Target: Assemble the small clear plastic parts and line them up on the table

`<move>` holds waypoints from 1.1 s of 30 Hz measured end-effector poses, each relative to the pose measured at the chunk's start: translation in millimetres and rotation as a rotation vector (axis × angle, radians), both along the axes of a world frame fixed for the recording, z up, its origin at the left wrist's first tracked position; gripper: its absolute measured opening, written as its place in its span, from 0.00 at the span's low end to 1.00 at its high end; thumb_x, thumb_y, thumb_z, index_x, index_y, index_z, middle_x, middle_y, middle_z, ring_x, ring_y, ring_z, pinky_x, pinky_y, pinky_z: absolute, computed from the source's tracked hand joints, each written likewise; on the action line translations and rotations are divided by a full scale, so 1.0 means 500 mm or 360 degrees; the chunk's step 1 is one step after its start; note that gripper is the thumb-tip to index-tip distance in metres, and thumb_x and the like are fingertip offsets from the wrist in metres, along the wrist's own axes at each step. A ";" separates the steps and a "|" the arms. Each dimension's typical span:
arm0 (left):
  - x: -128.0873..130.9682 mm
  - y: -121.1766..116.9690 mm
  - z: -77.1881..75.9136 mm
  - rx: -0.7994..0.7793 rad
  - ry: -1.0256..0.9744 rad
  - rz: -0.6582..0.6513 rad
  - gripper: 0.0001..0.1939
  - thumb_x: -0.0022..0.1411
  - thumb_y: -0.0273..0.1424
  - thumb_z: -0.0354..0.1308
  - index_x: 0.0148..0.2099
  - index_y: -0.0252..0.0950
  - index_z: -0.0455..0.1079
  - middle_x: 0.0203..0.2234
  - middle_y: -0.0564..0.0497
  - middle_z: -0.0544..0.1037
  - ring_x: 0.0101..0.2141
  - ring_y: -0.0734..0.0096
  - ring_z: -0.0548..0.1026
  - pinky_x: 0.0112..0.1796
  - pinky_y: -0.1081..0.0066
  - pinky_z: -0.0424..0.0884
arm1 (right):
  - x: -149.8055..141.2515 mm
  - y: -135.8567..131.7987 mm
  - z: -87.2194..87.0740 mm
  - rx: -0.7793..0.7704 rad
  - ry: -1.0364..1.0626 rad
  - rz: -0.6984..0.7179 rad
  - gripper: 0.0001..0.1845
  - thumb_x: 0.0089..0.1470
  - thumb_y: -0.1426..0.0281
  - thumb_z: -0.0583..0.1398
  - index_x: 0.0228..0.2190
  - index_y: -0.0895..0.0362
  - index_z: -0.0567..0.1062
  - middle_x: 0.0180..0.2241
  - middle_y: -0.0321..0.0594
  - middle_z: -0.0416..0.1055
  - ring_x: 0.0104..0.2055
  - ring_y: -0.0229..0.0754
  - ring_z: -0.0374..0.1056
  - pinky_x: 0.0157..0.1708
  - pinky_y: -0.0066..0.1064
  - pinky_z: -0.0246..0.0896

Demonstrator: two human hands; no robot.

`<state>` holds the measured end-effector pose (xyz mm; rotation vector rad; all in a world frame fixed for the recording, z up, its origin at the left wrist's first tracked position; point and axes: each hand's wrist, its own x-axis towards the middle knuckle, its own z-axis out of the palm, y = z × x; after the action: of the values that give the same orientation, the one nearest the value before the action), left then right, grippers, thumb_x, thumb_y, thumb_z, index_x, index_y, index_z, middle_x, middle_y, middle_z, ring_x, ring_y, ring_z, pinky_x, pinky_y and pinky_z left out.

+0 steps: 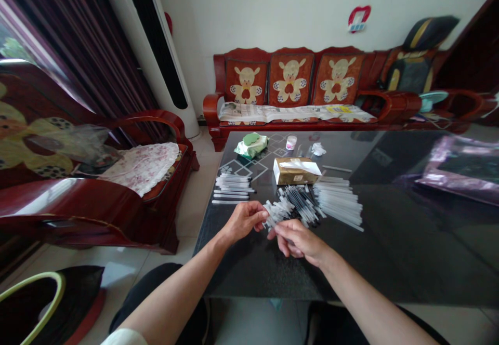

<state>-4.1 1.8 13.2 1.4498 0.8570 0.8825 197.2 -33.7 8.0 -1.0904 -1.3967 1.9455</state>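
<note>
Bare forearms (pixel 177 295) up front, left hand (pixel 244 221) and right hand (pixel 299 240) curled inward — can't tell what either's gripping. Small white pieces (pixel 279 210) lie just beyond, dark thin rods (pixel 299 200) to their right — a careless knuckle could scatter both.

White sleeve (pixel 125 337), seemingly black trousers (pixel 134 294)

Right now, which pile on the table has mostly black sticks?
The pile between the small white pieces and the long whitish tubes; the others look mostly white.
</note>
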 end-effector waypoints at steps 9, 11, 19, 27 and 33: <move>0.004 -0.014 0.034 0.0671 0.0566 0.0025 0.15 0.66 0.35 0.48 0.28 0.36 0.66 0.20 0.54 0.66 0.22 0.75 0.65 0.26 0.76 0.58 | 0.011 0.003 0.001 0.0080 -0.0052 0.0022 0.22 0.56 0.54 0.55 0.33 0.61 0.74 0.12 0.28 0.60 0.11 0.26 0.40 0.09 0.21 0.32; 0.005 -0.016 0.040 0.0716 0.0625 -0.0013 0.16 0.67 0.35 0.45 0.27 0.36 0.63 0.20 0.55 0.64 0.22 0.74 0.64 0.27 0.75 0.56 | 0.014 0.004 -0.001 0.0112 -0.0074 0.0027 0.22 0.57 0.54 0.55 0.33 0.61 0.74 0.12 0.28 0.60 0.11 0.27 0.41 0.09 0.21 0.33; 0.007 -0.015 0.039 0.0673 0.0666 0.0004 0.18 0.68 0.36 0.44 0.25 0.37 0.59 0.18 0.56 0.61 0.22 0.74 0.59 0.26 0.73 0.53 | 0.007 0.004 0.012 0.0493 -0.0286 -0.0050 0.20 0.59 0.57 0.52 0.29 0.60 0.73 0.12 0.28 0.55 0.14 0.29 0.46 0.15 0.24 0.39; 0.010 -0.013 0.028 0.0652 0.0858 0.0050 0.20 0.69 0.38 0.41 0.25 0.37 0.58 0.18 0.56 0.62 0.22 0.74 0.60 0.27 0.73 0.52 | 0.005 0.002 0.021 0.1276 -0.0955 -0.0123 0.21 0.62 0.63 0.50 0.19 0.56 0.62 0.18 0.32 0.57 0.22 0.35 0.55 0.25 0.28 0.47; 0.013 -0.006 0.021 0.0583 0.0998 0.0109 0.21 0.69 0.36 0.40 0.23 0.36 0.57 0.17 0.56 0.62 0.22 0.75 0.61 0.27 0.73 0.53 | -0.002 -0.007 0.007 0.1660 -0.1489 -0.0162 0.14 0.63 0.66 0.49 0.28 0.55 0.69 0.21 0.36 0.67 0.23 0.37 0.60 0.26 0.30 0.45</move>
<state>2.5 -1.1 23.5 2.0828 1.2541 0.6559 196.3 -37.1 11.4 -1.4470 -2.3096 0.3227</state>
